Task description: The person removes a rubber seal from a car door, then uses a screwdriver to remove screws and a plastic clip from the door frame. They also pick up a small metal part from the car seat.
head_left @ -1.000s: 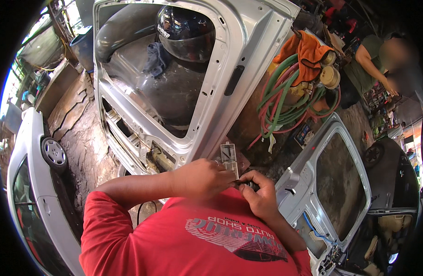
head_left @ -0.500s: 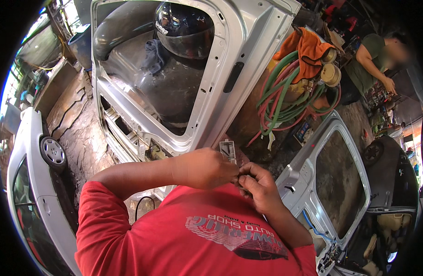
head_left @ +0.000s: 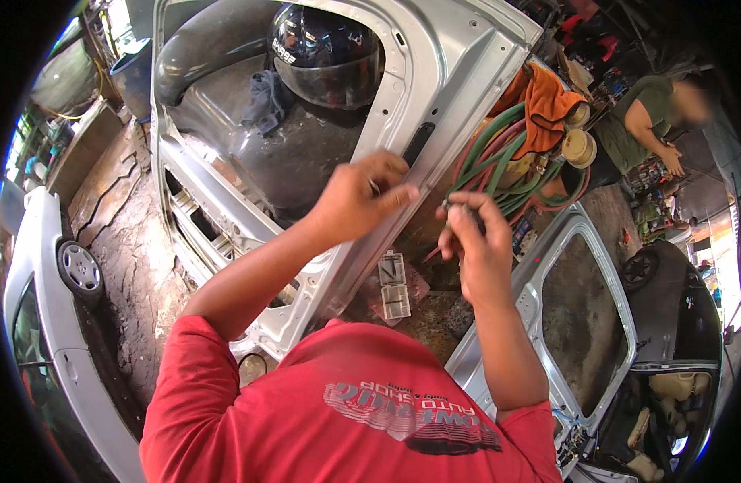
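Observation:
My left hand (head_left: pixel 371 190) is raised near the right rail of the silver door frame (head_left: pixel 432 60), fingers loosely curled and apart from the thumb. A small shiny bit shows among them, perhaps a ring. My right hand (head_left: pixel 476 231) is closed on a small dark tool (head_left: pixel 453 209) with a metal tip, over the door's edge and beside the hoses. Below them lies a clear compartment case (head_left: pixel 393 296) with small pieces inside. Behind the door's window opening are a black helmet (head_left: pixel 326 52) and a dark cloth (head_left: pixel 266 101).
Coiled hoses (head_left: pixel 499 157) and an orange cloth (head_left: pixel 536 97) lie right. A second door (head_left: pixel 624 322) stands lower right. A white car (head_left: pixel 44 322) is left, a dark car (head_left: pixel 680 310) right. A co-worker (head_left: pixel 640 117) bends at upper right, over cracked floor clutter.
Both hands have moved apart and upward from the red shirt toward the door's right edge, uncovering the case. The right hand carries the dark tool. The co-worker's hand has shifted slightly.

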Tool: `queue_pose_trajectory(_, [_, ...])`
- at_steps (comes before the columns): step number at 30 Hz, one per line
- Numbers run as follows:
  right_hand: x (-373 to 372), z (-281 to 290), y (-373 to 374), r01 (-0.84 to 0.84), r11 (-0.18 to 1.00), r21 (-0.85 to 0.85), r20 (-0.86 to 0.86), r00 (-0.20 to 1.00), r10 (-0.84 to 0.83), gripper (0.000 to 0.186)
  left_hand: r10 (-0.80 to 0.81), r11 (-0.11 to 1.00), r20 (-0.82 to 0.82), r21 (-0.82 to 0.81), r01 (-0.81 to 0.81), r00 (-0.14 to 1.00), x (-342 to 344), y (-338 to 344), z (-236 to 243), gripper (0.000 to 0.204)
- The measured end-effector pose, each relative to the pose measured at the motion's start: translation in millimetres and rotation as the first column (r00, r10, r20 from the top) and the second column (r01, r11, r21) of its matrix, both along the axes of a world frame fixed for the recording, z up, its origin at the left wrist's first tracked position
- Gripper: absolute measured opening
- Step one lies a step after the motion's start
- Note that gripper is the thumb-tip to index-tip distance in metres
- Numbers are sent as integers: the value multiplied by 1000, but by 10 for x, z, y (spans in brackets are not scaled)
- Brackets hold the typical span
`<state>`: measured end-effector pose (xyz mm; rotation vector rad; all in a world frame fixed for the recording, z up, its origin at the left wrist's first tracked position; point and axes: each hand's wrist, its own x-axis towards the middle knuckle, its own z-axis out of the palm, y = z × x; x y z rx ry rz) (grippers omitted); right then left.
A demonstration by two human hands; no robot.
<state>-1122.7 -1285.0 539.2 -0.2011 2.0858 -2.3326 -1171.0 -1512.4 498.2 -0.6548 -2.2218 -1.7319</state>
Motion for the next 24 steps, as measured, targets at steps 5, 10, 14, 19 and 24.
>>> queue_pose_trajectory(5, [-516, 150, -251, 48, 999, -23, -65, 997, -50, 24, 401, 874, -350, -132, -468, 847, -460, -52, 11, 104])
queue_pose_trajectory(10, [-656, 264, -309, 66, 995, 70, -55, 997, -62, 20, 343, 932, -273, -21, -362, 899, -794, 41, 3, 132])
queue_pose_trajectory(14, [-675, 281, -312, 81, 994, 78, -36, 996, -78, 21, 366, 926, -269, 10, -377, 891, -908, 142, 43, 134])
queue_pose_trajectory(19, [-654, 324, -328, 75, 995, 69, -6, 997, -74, 23, 409, 903, -245, -29, -428, 879, -942, 163, -10, 134])
queue_pose_trajectory(24, [-642, 307, -385, 98, 994, 57, 15, 995, -99, 25, 405, 908, -196, -28, -418, 893, -915, 168, 7, 135])
